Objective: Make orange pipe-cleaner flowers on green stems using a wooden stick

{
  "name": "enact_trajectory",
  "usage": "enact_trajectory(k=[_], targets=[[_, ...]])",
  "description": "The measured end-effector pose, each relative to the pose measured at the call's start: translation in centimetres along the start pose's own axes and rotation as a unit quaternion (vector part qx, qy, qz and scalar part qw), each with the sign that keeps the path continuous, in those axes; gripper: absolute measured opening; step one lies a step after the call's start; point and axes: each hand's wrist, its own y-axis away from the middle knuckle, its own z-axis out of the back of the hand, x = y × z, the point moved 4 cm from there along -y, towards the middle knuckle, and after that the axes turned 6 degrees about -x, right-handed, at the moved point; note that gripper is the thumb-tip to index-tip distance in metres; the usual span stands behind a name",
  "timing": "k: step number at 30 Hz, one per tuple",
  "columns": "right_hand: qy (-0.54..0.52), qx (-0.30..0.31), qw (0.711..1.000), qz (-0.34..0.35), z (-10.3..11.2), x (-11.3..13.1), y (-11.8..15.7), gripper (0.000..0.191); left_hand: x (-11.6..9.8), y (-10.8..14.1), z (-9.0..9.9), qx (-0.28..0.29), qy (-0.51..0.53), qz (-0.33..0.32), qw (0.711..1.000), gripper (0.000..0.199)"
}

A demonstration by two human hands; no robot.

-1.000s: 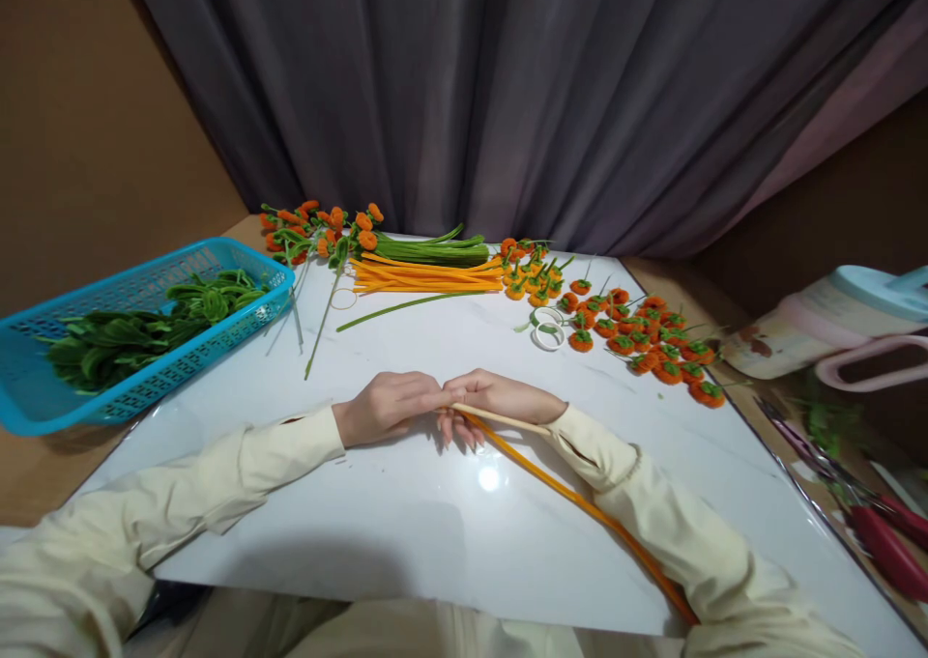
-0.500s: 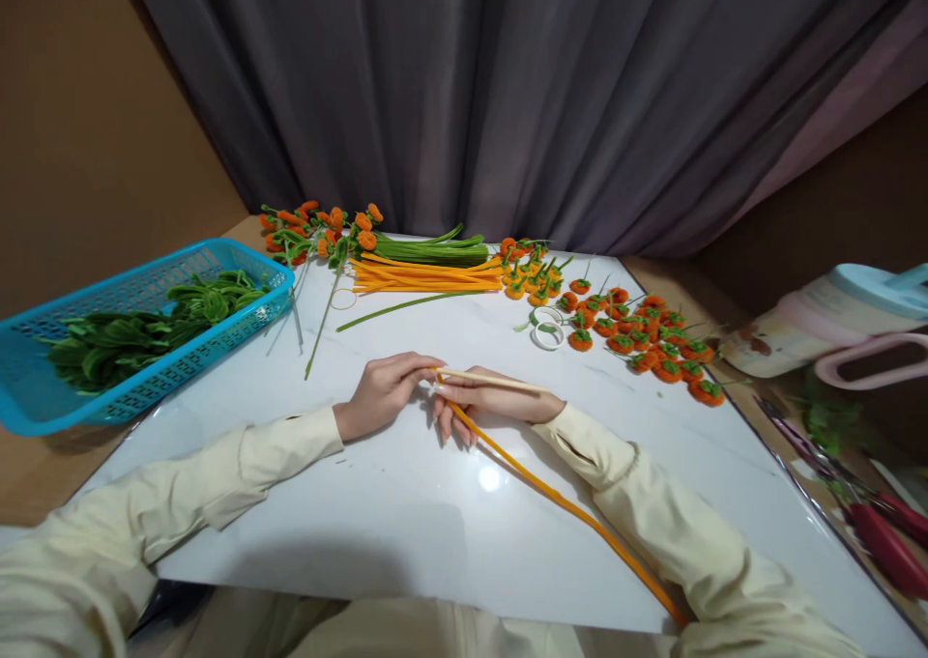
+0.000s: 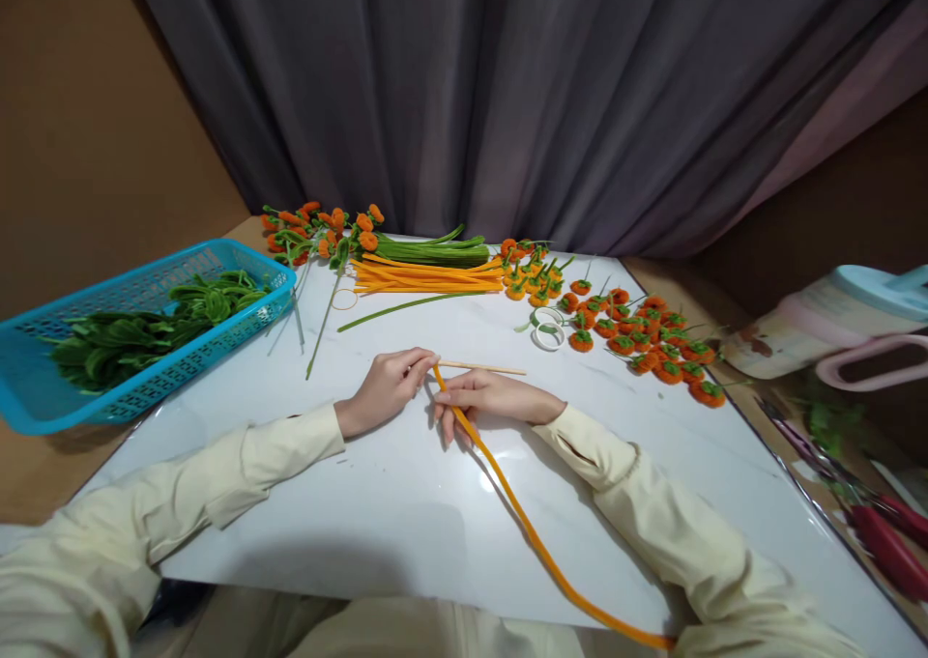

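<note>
The left hand (image 3: 388,387) hides one end of the stick (image 3: 485,367); the right edge crops the tumbler (image 3: 812,315).

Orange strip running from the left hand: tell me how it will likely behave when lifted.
The orange strip probably bends easily but isn't limp: it sweeps in a smooth curve from the left hand. It is likely light, being so thin. It seems unlikely to roll far if pushed, since its length is bowed rather than straight.

One stick (image 3: 484,368), one basket (image 3: 203,352), two white rings (image 3: 549,325)
</note>
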Motion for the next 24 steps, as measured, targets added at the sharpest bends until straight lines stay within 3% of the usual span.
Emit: enact_trajectory(k=[7,18,24], targets=[[-0.044,0.024,0.999,-0.004,0.1,0.2,0.2,0.033,-0.1,0.1,-0.2,0.001,-0.067,-0.077,0.995,0.025],[-0.106,0.036,0.994,0.013,0.7,-0.4,0.1,0.029,-0.1,-0.1,-0.4,0.052,-0.068,-0.054,0.995,0.029],[-0.093,0.052,0.994,-0.024,0.8,0.6,0.7,0.026,-0.2,-0.1,-0.5,0.088,-0.041,-0.067,0.993,0.030]])
